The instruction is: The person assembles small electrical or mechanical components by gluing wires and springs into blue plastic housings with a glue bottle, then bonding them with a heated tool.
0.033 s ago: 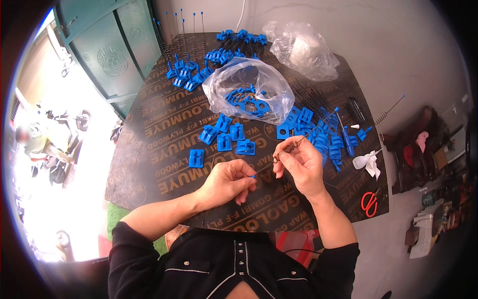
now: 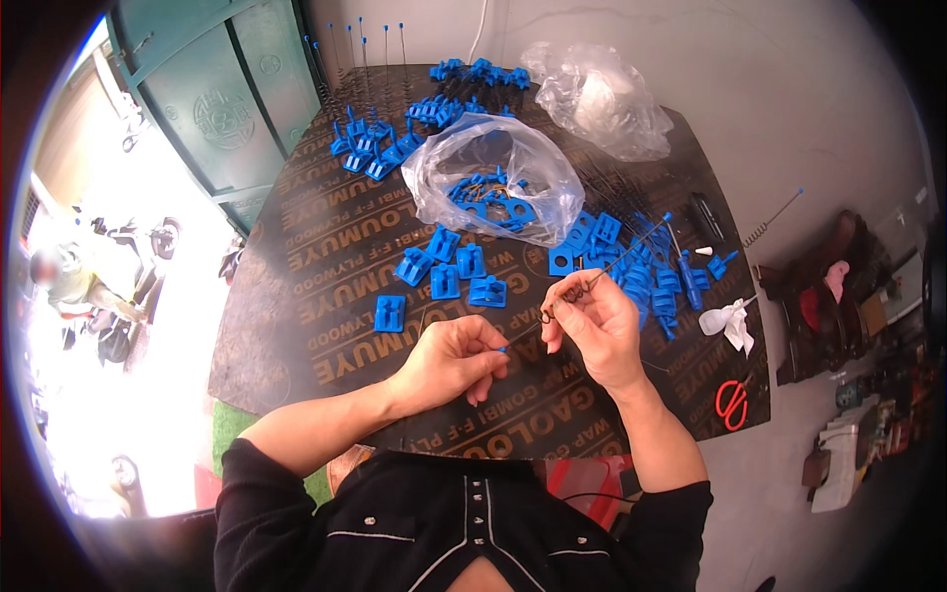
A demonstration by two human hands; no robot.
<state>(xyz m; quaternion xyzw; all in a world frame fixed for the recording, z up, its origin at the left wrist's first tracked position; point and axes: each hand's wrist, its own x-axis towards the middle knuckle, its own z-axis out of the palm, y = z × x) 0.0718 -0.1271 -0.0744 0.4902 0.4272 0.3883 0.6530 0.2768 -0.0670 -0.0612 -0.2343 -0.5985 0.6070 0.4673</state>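
My right hand point(image 2: 602, 331) is closed around a dark wire spring point(image 2: 576, 292). Its coils show between thumb and fingers, and a straight shaft slants up to a blue tip. My left hand point(image 2: 449, 365) has thumb and forefinger pinched together; a small blue piece point(image 2: 503, 349) peeks out at the fingertips, the rest hidden. A gap separates the two hands above the dark plywood table point(image 2: 286, 335). Beyond my left hand lie several blue plastic bases point(image 2: 445, 281). Past my right hand is a heap of blue ribbed parts point(image 2: 638, 288) and springs.
An opened clear bag point(image 2: 424, 183) of blue parts stands mid-table. Behind it are finished-looking springs on blue bases point(image 2: 365, 158) and a crumpled plastic bag point(image 2: 621, 109). Rightward lie a blue-handled screwdriver point(image 2: 690, 281), a white crumpled wrapper point(image 2: 730, 323) and red-handled scissors point(image 2: 731, 405).
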